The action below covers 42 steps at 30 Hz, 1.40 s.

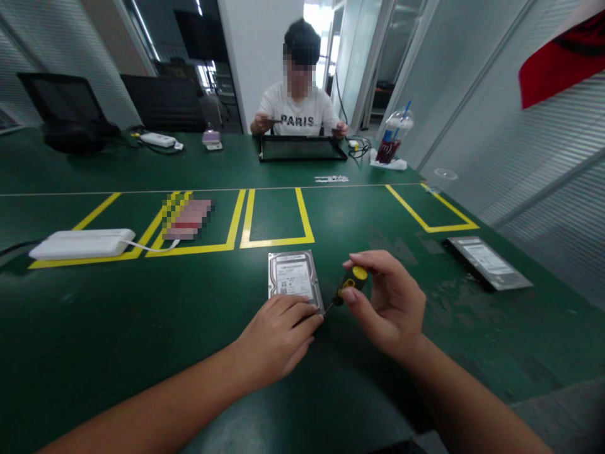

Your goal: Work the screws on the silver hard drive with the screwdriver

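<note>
Left hand (278, 334) holds hard drive (293, 274); right hand (397, 302) grips screwdriver (350, 285)
Second drive (489, 261) lies right; far cup (399, 132) contains dark drink (386, 151).

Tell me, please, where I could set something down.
Bare tabletop lies between the white block and left forearm, and inside the yellow outline beyond the central hard drive. It is crowded at that drive, where the left hand rests and the right hand holds a screwdriver.

head cam, facing fwd/down, hands (282, 334) near, tbl (142, 315) stretching away
</note>
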Each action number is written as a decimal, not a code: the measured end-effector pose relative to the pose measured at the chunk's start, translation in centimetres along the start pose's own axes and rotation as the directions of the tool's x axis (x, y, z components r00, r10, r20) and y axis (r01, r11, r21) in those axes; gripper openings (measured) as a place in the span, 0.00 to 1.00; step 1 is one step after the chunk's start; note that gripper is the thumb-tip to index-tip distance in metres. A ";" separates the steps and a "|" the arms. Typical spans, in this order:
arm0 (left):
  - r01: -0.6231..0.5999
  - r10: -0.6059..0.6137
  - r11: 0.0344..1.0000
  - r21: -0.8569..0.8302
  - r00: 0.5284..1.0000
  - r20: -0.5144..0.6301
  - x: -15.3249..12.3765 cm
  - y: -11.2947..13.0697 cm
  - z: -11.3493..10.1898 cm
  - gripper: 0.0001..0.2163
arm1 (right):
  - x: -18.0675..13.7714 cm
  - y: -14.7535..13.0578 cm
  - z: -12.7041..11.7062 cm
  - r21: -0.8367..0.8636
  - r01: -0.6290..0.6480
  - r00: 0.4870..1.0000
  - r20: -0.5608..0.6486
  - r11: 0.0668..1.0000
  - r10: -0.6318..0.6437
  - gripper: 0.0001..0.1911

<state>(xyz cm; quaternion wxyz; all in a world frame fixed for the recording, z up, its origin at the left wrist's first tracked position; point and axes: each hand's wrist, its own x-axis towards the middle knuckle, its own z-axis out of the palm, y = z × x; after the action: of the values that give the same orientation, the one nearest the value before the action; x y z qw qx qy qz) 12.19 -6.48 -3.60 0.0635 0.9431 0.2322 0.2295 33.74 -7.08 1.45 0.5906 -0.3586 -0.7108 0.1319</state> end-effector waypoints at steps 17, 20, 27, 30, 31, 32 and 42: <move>-0.007 0.007 1.000 0.004 1.000 -0.029 0.1 0.0 0.1 0.15 | 0.6 -0.7 -0.7 -0.020 0.029 0.991 0.129 0.999 -0.026 0.29; -0.008 0.008 1.000 0.010 0.999 -0.032 0.2 0.1 0.1 0.15 | 0.5 -0.6 -0.6 -0.011 -0.014 0.989 0.149 1.000 0.016 0.32; -0.001 0.000 1.000 -0.006 1.000 -0.018 0.0 0.0 0.2 0.16 | 0.9 -0.2 -0.2 0.088 -0.197 0.927 0.341 0.976 0.156 0.14; 0.001 -0.001 1.000 -0.014 1.000 -0.012 0.1 0.0 0.2 0.16 | 1.1 0.1 0.0 0.069 -0.262 0.876 0.436 0.963 0.207 0.10; 0.001 -0.001 1.000 -0.013 1.000 -0.014 0.1 0.0 0.1 0.16 | 1.1 0.2 0.1 0.073 -0.278 0.866 0.451 0.958 0.217 0.10; 0.000 0.000 1.000 -0.011 1.000 -0.016 0.1 0.0 0.1 0.16 | 1.1 0.2 0.2 0.082 -0.288 0.862 0.457 0.954 0.221 0.09; -0.010 0.011 1.000 0.026 1.000 -0.021 0.0 0.0 0.1 0.16 | 1.6 0.4 0.0 0.092 -0.247 0.872 0.455 0.965 0.180 0.06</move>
<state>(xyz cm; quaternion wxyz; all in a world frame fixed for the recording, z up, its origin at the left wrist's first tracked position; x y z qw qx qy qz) 12.27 -6.48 -3.65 0.0478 0.9426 0.2307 0.2367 33.81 -5.73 2.36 0.4202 -0.3511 -0.7704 0.3267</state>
